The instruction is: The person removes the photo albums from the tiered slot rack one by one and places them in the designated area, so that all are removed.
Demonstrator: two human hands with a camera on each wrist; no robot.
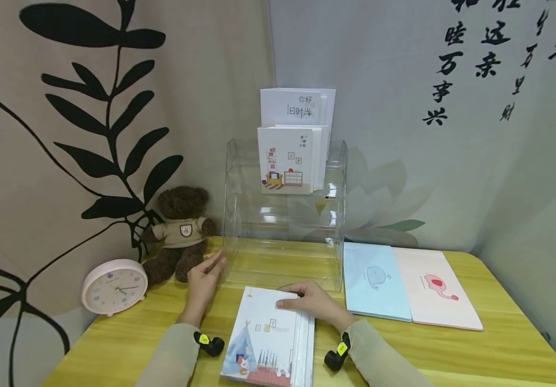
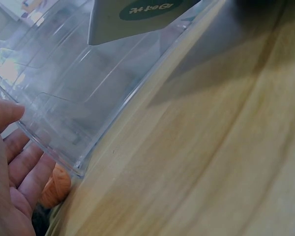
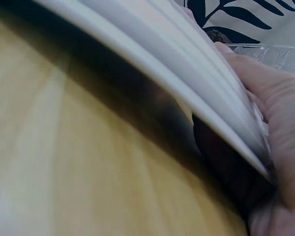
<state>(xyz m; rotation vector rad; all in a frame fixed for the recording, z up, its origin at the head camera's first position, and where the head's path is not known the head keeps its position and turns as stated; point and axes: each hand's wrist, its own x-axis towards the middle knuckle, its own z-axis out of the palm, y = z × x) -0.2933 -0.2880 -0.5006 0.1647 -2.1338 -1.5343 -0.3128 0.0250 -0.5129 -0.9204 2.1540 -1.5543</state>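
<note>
Head view: a person sits at a yellow wooden worktop (image 1: pixel 500 344) with a clear tiered rack (image 1: pixel 285 236) at its far middle and a stack of notebooks (image 1: pixel 270 336) near, between the two forearms.
Left hand (image 1: pixel 205 282): fingers straight, resting against the rack's near left corner; it steadies the rack and grips nothing. The left wrist view shows the fingers (image 2: pixel 19 162) flat along the transparent wall (image 2: pixel 83 103).
Right hand (image 1: pixel 314 303): lies on the far right corner of the stack, and the right wrist view shows the fingers (image 3: pixel 265 93) curled over the top cover with the thumb beneath, so it grips the notebooks at that edge, which is lifted off the wood.
Where the notebooks are: on the worktop just near the rack's front, top cover showing a blue tent drawing, spine side to the right.
Doing it well, as a judgement: keep the grip over the whole thickness so no booklet slides out, lift the stack level, and keep the left palm against the rack so it does not skate on the smooth wood.
Materials: rack is glossy hard acrylic with stepped shelves; notebooks are thin, flat, matte paper with white page edges; worktop has pale visible grain.
Already shelved: two groups of white notebooks (image 1: pixel 290 158) stand upright on the upper tiers.
Right side: a blue notebook (image 1: pixel 375 282) and a pink notebook (image 1: pixel 435 287) lie flat, edges touching.
Left side: a plush brown teddy bear (image 1: pixel 181 231) sits beside the rack, with a round pink clock (image 1: pixel 113 286) nearer.
</note>
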